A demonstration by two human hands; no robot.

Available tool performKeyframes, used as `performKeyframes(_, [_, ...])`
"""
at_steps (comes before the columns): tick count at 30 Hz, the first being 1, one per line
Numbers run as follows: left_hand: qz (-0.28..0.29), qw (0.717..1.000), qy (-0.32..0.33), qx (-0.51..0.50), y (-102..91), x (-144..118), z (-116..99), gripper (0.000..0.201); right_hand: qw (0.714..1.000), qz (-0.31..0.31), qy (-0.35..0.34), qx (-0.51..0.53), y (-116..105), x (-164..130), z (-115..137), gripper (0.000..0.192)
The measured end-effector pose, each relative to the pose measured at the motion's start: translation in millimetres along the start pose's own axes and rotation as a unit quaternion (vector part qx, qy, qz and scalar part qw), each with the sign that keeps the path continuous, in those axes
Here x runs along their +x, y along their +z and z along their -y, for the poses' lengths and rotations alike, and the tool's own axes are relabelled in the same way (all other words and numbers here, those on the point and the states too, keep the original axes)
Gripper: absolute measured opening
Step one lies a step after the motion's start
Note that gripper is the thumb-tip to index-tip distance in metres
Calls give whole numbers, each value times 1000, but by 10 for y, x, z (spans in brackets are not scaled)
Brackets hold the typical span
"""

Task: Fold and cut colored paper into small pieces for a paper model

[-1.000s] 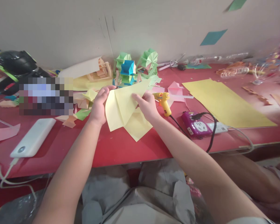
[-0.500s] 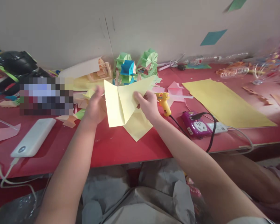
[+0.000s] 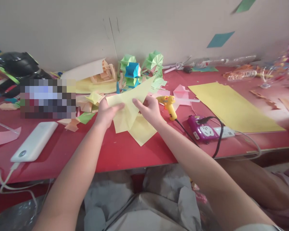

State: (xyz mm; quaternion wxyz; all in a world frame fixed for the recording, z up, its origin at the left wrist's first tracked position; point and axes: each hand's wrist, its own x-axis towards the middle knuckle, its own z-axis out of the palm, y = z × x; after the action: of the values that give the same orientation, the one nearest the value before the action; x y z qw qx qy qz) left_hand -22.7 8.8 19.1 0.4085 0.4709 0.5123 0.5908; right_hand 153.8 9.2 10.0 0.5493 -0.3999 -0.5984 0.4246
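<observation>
The pale yellow sheet (image 3: 128,106), upright half a second ago, now tips over flat above the red surface (image 3: 115,150). Left hand (image 3: 106,114) pinches its near edge, fingers closed on it; right hand (image 3: 149,110) grips the middle fold. The crease looks to be closing. The paper hides both palms' undersides.

We're at a paper-craft workbench: a red table (image 3: 115,150) pushed against a plain wall. Behind its middle sit folded green and blue paper ornaments (image 3: 139,69), with pink and orange offcuts scattered around them. Right of the ornaments lie a yellow glue gun (image 3: 168,105), a purple power strip (image 3: 203,130) and a large yellow sheet (image 3: 233,107).
</observation>
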Motion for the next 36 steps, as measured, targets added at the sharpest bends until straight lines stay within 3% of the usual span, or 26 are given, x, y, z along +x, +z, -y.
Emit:
performKeyframes(4, [13,999,28,-18,28,-20,49,47,998,67,9,-1,-8,-14,10,29])
performKeyframes(8, [37,998,18,-40,25,-18,28,43,998,49,25,-27,-12,4,-45,20])
performKeyframes(13, [101,987,-71,-105,-95,41,-95,39,999,11,33,-14,-24,24,-35,13])
performKeyframes(15, [131,980,-89,-118,-141,55,-126,41,999,16,37,2,-24,19,-14,13])
performKeyframes(20, [160,975,-93,-123,-74,-6,-133,22,997,58,42,36,5,-16,12,17])
performKeyframes(26, [108,987,-53,-108,82,-71,-93,42,994,92,7,51,65,-60,25,23])
performKeyframes(30, [68,995,-5,-75,74,-37,-27,37,989,122,60,54,67,-55,66,32])
performKeyframes(33, [35,998,43,-37,63,-31,-1,33,985,90,107,103,39,-21,70,40])
performKeyframes(36, [39,998,57,-11,81,-64,-5,35,989,47,92,109,15,-1,41,40])
